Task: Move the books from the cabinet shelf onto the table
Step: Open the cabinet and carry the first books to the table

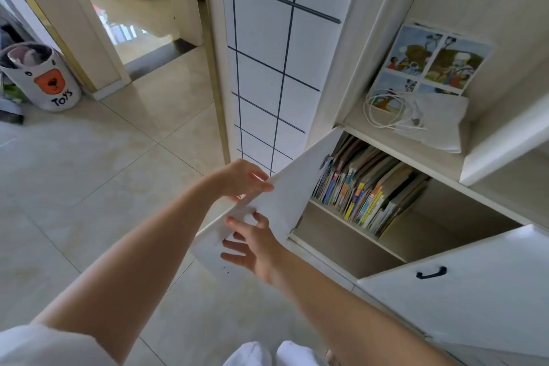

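The white cabinet door (285, 202) is gripped at its edge by the left hand (240, 178), fingers curled over it. The right hand (255, 249) is pressed flat against it, fingers spread. The books (365, 184) are shelved right of the fingers.

Head camera looks down and forward, close over both arms, toward the cabinet (416, 157) (single view).

- A low cabinet shelf (341, 218) held a row of thin books (365, 187), upright and leaning left.
- The open shelf (383, 140) above carried a coiled white cable (386, 113), folded white cloth (442, 122), and a picture book (430, 59) propped against the back.
- A toy bin (44, 77) stood on the tiled floor (104, 172).
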Demonstrator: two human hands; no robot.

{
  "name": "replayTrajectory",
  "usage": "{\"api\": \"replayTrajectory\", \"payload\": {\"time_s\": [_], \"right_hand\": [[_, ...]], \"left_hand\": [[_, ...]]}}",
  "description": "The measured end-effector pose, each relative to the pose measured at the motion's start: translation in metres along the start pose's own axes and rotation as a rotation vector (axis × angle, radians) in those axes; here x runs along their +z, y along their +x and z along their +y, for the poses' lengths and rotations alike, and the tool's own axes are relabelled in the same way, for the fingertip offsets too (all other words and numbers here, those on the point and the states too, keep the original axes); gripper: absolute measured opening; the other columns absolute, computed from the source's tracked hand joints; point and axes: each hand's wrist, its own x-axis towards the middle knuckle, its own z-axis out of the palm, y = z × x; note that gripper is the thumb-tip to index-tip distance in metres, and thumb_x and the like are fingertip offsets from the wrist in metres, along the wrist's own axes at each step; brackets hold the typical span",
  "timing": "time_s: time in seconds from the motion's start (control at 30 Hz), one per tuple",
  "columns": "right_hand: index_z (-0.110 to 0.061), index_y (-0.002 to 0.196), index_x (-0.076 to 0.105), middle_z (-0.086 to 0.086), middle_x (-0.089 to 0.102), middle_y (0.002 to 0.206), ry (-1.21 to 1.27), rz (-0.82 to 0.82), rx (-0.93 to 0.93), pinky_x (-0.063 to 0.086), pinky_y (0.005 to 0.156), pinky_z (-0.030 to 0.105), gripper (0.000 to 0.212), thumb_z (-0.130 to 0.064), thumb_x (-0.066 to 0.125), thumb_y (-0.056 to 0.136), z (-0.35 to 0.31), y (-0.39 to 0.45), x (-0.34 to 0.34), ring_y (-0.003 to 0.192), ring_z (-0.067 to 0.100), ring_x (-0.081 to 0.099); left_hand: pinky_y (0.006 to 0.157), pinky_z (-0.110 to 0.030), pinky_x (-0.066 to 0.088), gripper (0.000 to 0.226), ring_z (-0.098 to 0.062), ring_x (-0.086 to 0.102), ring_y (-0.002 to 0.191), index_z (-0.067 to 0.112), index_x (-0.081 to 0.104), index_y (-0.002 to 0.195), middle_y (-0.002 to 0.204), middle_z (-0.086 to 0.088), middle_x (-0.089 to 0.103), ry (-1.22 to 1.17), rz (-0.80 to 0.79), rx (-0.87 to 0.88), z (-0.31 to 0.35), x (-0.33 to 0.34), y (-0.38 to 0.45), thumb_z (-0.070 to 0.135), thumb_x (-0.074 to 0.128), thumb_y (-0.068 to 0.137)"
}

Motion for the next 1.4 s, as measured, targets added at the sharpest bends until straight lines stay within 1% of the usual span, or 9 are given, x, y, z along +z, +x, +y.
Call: {"api": "replayTrajectory", "payload": {"time_s": [0.2,0.43,0.57,0.73,0.8,0.93,1.13,1.33,1.4], "right_hand": [[-0.015,0.130,0.047,0.012,0.057,0.122,-0.082,0.131,0.015,0.057,0.086,0.044,0.037,-0.012,0.053,0.094,0.000,-0.009,-0.059,0.108,0.030,0.064],[-0.009,0.129,0.050,0.016,0.062,0.117,-0.190,0.407,0.029,0.055,0.082,0.042,0.031,-0.010,0.050,0.098,-0.011,-0.042,-0.180,0.102,0.032,0.064],[-0.003,0.127,0.051,0.016,0.064,0.104,-0.149,0.498,0.000,0.053,0.080,0.044,0.030,-0.005,0.049,0.097,-0.034,-0.059,-0.240,0.093,0.034,0.063],[-0.003,0.126,0.053,0.019,0.063,0.109,-0.204,0.508,0.006,0.052,0.089,0.046,0.031,-0.007,0.053,0.096,-0.064,-0.071,-0.294,0.106,0.036,0.061],[-0.004,0.123,0.055,0.018,0.063,0.114,-0.257,0.485,0.022,0.054,0.083,0.041,0.028,-0.012,0.054,0.097,-0.076,-0.073,-0.312,0.108,0.034,0.062],[-0.007,0.125,0.051,0.015,0.062,0.118,-0.371,0.484,0.046,0.051,0.085,0.040,0.026,-0.011,0.048,0.099,-0.103,-0.064,-0.350,0.107,0.030,0.061],[0.002,0.121,0.054,0.015,0.060,0.102,-0.957,0.525,-0.054,0.049,0.097,0.051,0.029,-0.013,0.049,0.097,-0.126,-0.038,-0.389,0.109,0.036,0.058],[-0.017,0.135,0.041,0.009,0.051,0.118,-0.588,0.594,0.149,0.057,0.071,0.041,0.055,-0.040,0.060,0.090,-0.141,0.024,-0.422,0.108,0.031,0.057],[-0.019,0.140,0.035,0.010,0.050,0.120,-0.494,0.632,0.122,0.056,0.075,0.047,0.064,-0.043,0.062,0.088,-0.145,0.048,-0.432,0.113,0.033,0.055]], "left_hand": [[0.077,-0.030,0.055,0.032,-0.019,0.065,0.094,0.016,0.067,0.116,0.108,-0.005,0.069,0.068,0.042,0.083,0.005,0.008,0.001,0.021,0.071,0.084],[0.078,-0.026,0.048,0.035,-0.014,0.062,0.093,0.024,0.064,0.116,0.106,0.007,0.069,0.109,0.433,0.357,0.049,0.030,-0.007,0.013,0.067,0.083],[0.089,-0.023,0.043,0.035,-0.011,0.058,0.108,0.021,0.059,0.126,0.117,0.007,0.065,0.238,0.440,0.458,0.080,0.065,-0.009,0.016,0.061,0.091],[0.089,-0.029,0.052,0.036,-0.015,0.062,0.105,0.023,0.059,0.127,0.116,0.004,0.067,0.194,0.322,0.400,0.089,0.126,0.015,0.015,0.060,0.092],[0.089,-0.032,0.053,0.035,-0.016,0.063,0.105,0.021,0.060,0.125,0.114,0.002,0.068,0.167,0.273,0.372,0.092,0.155,0.025,0.012,0.059,0.092],[0.087,-0.025,0.052,0.030,-0.012,0.065,0.100,0.018,0.061,0.122,0.114,0.001,0.069,0.065,0.230,0.270,0.104,0.214,0.047,0.012,0.058,0.093],[0.094,-0.026,0.052,0.031,-0.007,0.063,0.096,0.013,0.061,0.121,0.112,-0.002,0.068,-0.147,0.195,0.170,0.128,0.300,0.082,0.009,0.062,0.090],[0.088,-0.019,0.045,0.041,-0.005,0.057,0.095,0.017,0.056,0.130,0.121,0.000,0.064,-0.252,0.209,0.078,0.121,0.374,0.131,0.010,0.061,0.089],[0.093,-0.023,0.046,0.048,-0.011,0.059,0.107,0.020,0.052,0.134,0.128,0.000,0.060,-0.267,0.207,0.060,0.117,0.390,0.152,0.010,0.062,0.088]]}}
